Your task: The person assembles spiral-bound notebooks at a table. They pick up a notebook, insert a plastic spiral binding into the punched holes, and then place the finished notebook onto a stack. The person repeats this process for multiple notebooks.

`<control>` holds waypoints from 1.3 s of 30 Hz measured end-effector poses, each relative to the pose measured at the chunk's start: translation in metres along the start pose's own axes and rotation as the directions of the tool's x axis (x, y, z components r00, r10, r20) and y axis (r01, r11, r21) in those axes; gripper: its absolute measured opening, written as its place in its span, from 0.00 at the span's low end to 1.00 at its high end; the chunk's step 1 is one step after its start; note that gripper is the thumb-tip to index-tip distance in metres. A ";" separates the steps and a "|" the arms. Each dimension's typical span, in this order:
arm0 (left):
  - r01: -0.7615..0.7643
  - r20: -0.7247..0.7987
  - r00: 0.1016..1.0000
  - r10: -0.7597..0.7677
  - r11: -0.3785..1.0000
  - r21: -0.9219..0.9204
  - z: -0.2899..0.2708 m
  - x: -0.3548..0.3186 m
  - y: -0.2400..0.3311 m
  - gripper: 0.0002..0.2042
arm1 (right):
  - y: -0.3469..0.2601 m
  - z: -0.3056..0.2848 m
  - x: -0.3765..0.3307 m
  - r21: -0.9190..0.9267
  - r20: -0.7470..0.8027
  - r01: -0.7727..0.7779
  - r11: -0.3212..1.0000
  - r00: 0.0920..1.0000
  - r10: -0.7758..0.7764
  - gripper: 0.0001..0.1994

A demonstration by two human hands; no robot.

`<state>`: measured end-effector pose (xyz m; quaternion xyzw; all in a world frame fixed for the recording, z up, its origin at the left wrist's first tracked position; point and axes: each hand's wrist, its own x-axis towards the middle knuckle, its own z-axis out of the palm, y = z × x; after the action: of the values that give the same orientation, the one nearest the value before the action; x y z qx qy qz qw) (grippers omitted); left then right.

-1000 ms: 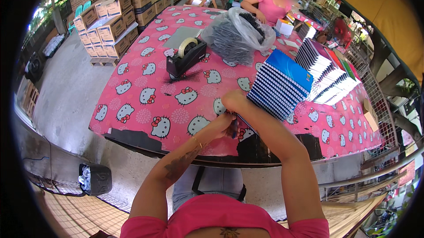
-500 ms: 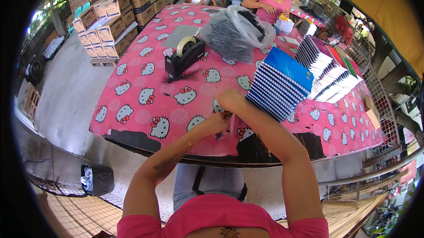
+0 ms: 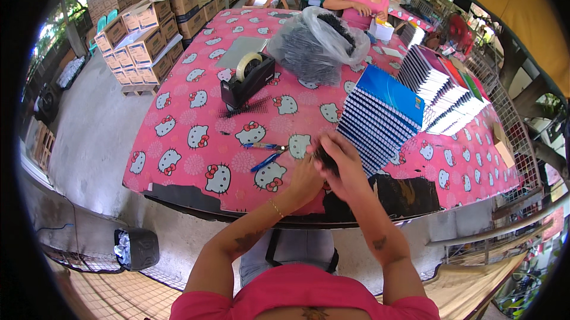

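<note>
Close to the table's near edge, both my hands meet around a small black bunch, perhaps binding coils; most of it is covered. My right hand curls over it from the right with bent fingers. From the left my left hand closes against it, its fingertips partly hidden behind the right. Left of my hands lie a blue pen and a second, multicoloured pen. Just right of my right hand rises a stack of blue-covered spiral notebooks.
A black tape dispenser stands beyond the pens, black coils beside it. Farther back is a clear plastic bag of dark coils. More notebooks are piled at right. A person in pink works across the table.
The pens, earlier at my left hand, now lie on the table. My hands have come together around the black bunch, the right one turned with its fingers showing.
</note>
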<state>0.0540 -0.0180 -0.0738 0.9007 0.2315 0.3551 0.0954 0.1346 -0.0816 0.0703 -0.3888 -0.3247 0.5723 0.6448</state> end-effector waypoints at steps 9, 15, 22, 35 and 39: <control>0.059 -0.028 0.997 -0.068 0.967 -0.249 -0.095 -0.003 0.001 0.12 | 0.099 -0.047 -0.025 0.698 -0.117 -0.173 0.695 0.929 0.350 0.12; 0.351 -0.027 0.915 -0.403 0.826 -0.442 -0.110 0.009 -0.042 0.16 | 0.118 -0.036 0.031 0.686 -0.186 -0.086 0.723 0.939 0.288 0.08; 0.228 0.419 0.673 -0.609 -0.368 -0.901 -0.061 0.020 -0.033 0.23 | 0.116 0.024 0.061 -0.170 -0.275 0.323 0.931 0.892 -0.359 0.11; 0.042 0.484 0.672 -0.561 -0.623 -0.781 -0.046 0.131 -0.130 0.09 | 0.135 -0.015 0.033 -0.634 -0.194 0.256 0.730 0.860 -0.471 0.16; 0.285 0.334 0.779 -0.530 -0.175 -0.942 -0.053 0.268 -0.135 0.06 | 0.144 -0.024 0.042 -0.808 -0.039 0.274 0.521 0.858 -0.512 0.18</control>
<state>0.1421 0.2306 0.0790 0.4012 0.1967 0.4359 0.7813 0.0909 -0.0373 -0.0676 -0.6186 -0.5275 0.1518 0.5621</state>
